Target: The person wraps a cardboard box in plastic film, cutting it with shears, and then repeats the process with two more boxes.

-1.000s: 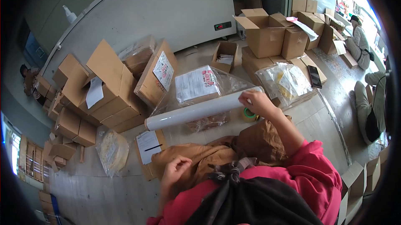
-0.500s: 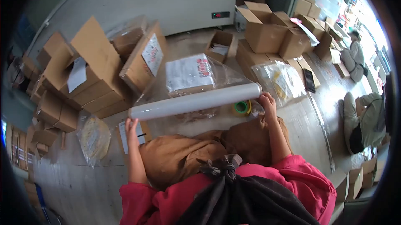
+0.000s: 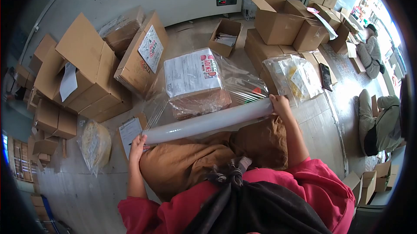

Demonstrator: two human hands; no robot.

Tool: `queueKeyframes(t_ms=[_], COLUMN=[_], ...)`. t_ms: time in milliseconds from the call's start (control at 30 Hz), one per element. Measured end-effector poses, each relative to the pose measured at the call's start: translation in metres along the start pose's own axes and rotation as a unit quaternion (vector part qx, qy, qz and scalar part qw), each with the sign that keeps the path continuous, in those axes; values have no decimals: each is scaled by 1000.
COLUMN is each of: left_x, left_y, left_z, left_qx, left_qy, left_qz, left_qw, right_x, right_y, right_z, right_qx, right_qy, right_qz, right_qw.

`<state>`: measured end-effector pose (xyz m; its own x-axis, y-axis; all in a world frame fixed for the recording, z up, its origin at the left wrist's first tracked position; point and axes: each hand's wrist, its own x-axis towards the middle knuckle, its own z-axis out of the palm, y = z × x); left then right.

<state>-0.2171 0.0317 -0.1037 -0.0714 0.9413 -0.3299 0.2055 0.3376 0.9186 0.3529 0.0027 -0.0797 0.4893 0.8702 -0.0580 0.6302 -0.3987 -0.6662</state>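
A long roll of clear stretch film (image 3: 208, 122) lies across in front of my lap, its right end higher in view than its left. My left hand (image 3: 137, 148) grips the left end, and my right hand (image 3: 280, 105) is closed around the right end. From the roll a see-through sheet of film (image 3: 243, 82) stretches out to a cardboard box (image 3: 200, 103) on the floor. Film covers the box. On its top are a printed white sheet (image 3: 186, 75) and a red-and-white label reading "ENJOY" (image 3: 210, 64).
Open cartons (image 3: 84, 66) stand at left, beside an upright box (image 3: 145, 51). A clipboard (image 3: 129, 130) and bagged item (image 3: 96, 142) lie left. More cartons (image 3: 278, 23), a plastic bag (image 3: 293, 77) and a phone (image 3: 325, 76) are right. Two people (image 3: 380, 123) sit far right.
The roll has come down toward my lap, still held at both ends. More film now spans between it and the box, and the tape beside the box is mostly covered.
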Motion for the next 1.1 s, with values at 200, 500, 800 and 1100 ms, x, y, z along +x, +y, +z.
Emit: queueKeyframes(t_ms=[200,500,800,1100], left_x=[34,40,52,54], left_y=[-52,-71,-108,-101], left_z=[-20,-8,-4,-3], left_qx=[55,21,26,40], left_qy=[-246,-281,-225,-217], left_qz=[-42,-77,-54,5], left_qw=[967,957,973,975], right_x=[24,49,19,29], right_y=[49,94,43,38], right_z=[34,116,107,112], right_qx=[61,-160,-295,-310], right_qy=[-169,-219,-210,-142], right_qz=[265,185,164,204], right_qw=[947,945,918,918])
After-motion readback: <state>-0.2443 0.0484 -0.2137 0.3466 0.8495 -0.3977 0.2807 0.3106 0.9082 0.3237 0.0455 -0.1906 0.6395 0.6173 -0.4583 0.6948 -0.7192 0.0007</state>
